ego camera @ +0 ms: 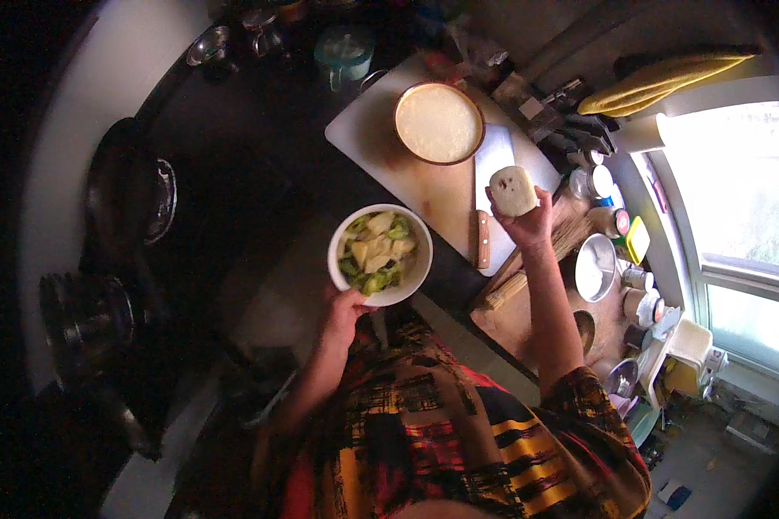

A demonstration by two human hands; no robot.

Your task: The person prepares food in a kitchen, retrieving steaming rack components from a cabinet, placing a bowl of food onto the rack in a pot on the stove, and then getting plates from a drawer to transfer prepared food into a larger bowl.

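My left hand (349, 310) grips the near rim of a white bowl (424, 259). Pale chunks and green vegetable pieces (378, 250) lie in it. Held up in my right hand (533, 224) is a pale, rounded piece of food (514, 191), possibly a bun, with small dark marks on its face. Beyond both hands is a white cutting board (389, 165) with brownish stains. A brown-rimmed bowl (482, 133) of pale, smooth-looking contents stands on it. A cleaver (493, 152) with a wooden handle (484, 240) lies on the board, left of my right hand.
Right of my right forearm are a metal bowl (596, 269), several jars (604, 222) and a bundle of thin straw-coloured strands (570, 235), near a bright window (746, 194). A yellow cloth (662, 81) hangs at the upper right. A teal-lidded jug (344, 58) stands behind the board.
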